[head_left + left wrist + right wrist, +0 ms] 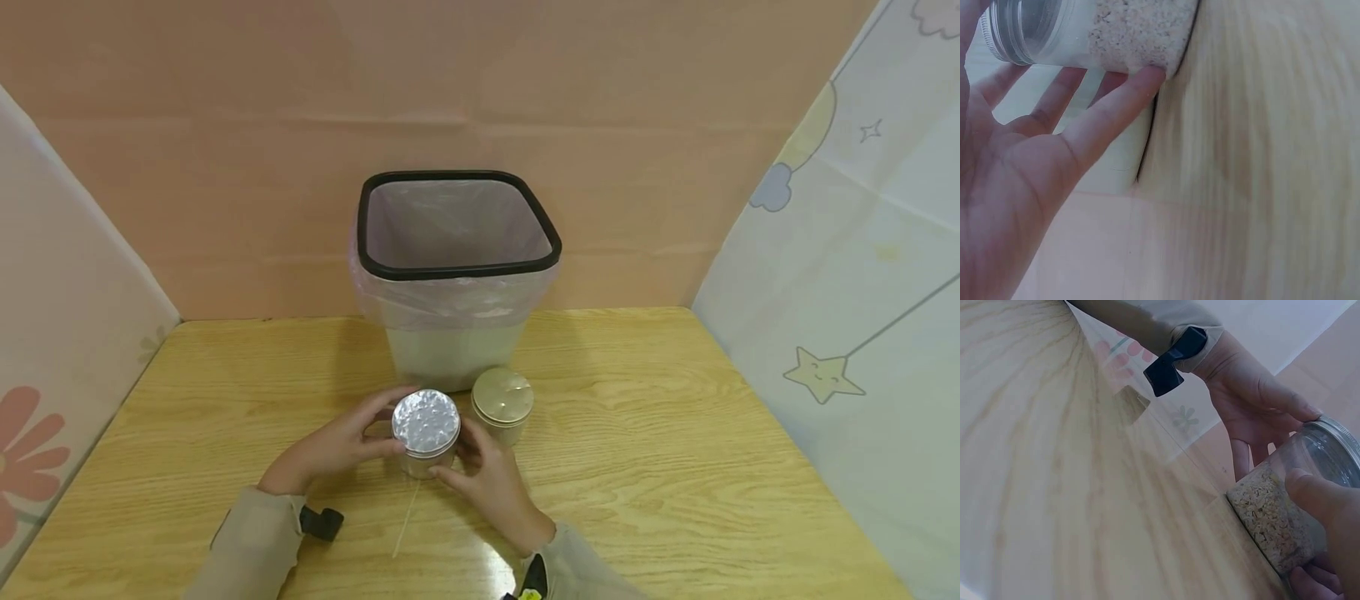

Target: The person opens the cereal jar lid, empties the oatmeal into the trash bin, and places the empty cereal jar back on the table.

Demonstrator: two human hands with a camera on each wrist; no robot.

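Note:
A clear jar [426, 462] with a dimpled silver lid [426, 421] stands upright on the table between my hands. Pale flaky grains [1269, 519] fill its lower part. My left hand [337, 446] holds it from the left, thumb by the lid and fingers [1116, 112] along the side, with the palm apart from it. From the right, my right hand [491, 487] grips the jar, its thumb [1313, 490] on the clear wall. Just behind the right fingers is a second jar with a smooth gold-coloured lid [503, 395]; its contents are hard to see.
Behind the jars stands a pale bin with a black rim [461, 272] and a pinkish liner bag. A thin pale stick-like strip [406, 521] lies in front of the held jar. Printed cloth walls border the wooden table [660, 450].

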